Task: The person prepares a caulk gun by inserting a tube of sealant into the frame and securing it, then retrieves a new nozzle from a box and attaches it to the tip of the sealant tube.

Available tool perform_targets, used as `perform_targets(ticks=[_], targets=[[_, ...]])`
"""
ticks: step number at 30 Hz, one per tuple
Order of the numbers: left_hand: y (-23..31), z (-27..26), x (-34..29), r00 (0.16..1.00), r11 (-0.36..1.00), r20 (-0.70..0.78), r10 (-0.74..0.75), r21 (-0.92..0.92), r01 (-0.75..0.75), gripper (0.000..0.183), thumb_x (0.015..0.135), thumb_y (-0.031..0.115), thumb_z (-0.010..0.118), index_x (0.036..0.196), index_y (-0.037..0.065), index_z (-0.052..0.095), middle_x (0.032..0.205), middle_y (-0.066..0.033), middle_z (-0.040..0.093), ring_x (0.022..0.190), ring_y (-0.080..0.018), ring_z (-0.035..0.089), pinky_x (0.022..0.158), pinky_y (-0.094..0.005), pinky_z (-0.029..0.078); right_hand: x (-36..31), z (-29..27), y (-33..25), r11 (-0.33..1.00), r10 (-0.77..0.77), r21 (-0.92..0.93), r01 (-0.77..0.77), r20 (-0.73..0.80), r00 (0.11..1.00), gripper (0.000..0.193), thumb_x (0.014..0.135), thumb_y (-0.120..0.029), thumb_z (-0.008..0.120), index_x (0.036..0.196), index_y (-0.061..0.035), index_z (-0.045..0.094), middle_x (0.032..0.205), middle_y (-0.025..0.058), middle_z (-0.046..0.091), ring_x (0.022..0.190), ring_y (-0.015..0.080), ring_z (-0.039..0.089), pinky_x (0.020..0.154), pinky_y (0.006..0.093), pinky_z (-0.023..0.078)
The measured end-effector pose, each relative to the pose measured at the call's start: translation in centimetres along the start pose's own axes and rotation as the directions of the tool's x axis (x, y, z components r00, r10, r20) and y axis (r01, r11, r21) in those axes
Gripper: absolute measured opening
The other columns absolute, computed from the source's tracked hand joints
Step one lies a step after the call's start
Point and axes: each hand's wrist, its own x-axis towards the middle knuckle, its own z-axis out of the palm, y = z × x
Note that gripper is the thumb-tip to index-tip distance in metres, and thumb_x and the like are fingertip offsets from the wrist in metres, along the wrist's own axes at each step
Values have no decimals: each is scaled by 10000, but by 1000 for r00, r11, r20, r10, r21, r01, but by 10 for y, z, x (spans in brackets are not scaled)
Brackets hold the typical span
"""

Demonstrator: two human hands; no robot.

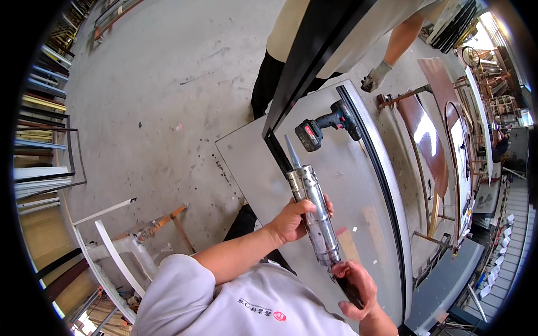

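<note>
My left hand [293, 219] wraps around the silver barrel of a caulking gun [317, 221], its surface smeared with dark marks. The gun's grey tapered nozzle [292, 152] points away from me, close beside a black metal frame [302, 61] that slants up across the view. At the rear end of the gun, my right hand [357, 288] is closed around the dark handle, which my fingers partly hide. Beyond the nozzle, a cordless drill [330, 124] lies on a grey panel [252, 147].
Across the panel stands a co-worker [284, 42], one gloved hand [376, 77] hanging at the side. A black strip [386, 196] runs along the panel's right side. Brown curved panels [424, 137] rest on a rack at right; profiles [45, 134] are stacked at left.
</note>
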Motion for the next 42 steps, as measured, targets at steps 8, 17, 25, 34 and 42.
perform_targets(ticks=[8,17,25,34,42], targets=[[-3,-38,25,862,976,-458,217,101,-193,328,835,180,693,1075,4,556,953,-97,623,873,-230,633,818,-434,553,46,-23,45,997,65,-54,-61,83,994,838,587,-110,598,1369,92,377,1121,226,574,1002,339,572,905,400,459],[5,-62,44,823,978,-533,197,47,-203,271,836,149,693,1022,-1,565,882,-73,609,787,-209,619,744,-423,552,71,-29,71,998,68,-23,-66,89,994,853,583,-130,604,1369,114,378,1149,208,573,1014,308,571,942,367,433],[8,-89,49,849,979,-491,196,49,-198,255,841,163,695,1011,14,579,893,-63,615,824,-196,620,778,-401,548,89,-34,72,998,41,-51,-34,143,989,849,574,-51,576,1379,102,356,1144,235,555,1019,351,572,948,394,447],[13,-86,55,851,975,-484,203,24,-220,217,868,207,640,1012,54,589,925,-95,641,889,-245,634,859,-435,534,107,-38,62,992,104,-98,-84,224,969,832,589,-55,577,1376,99,358,1152,235,549,1048,353,556,968,393,437],[5,-89,58,886,975,-437,153,-78,-207,282,852,209,644,1045,13,580,979,-133,639,922,-270,630,889,-455,529,109,-39,59,993,99,-83,-82,238,966,853,597,-58,612,1389,92,332,1195,236,525,1070,345,553,991,396,431]])
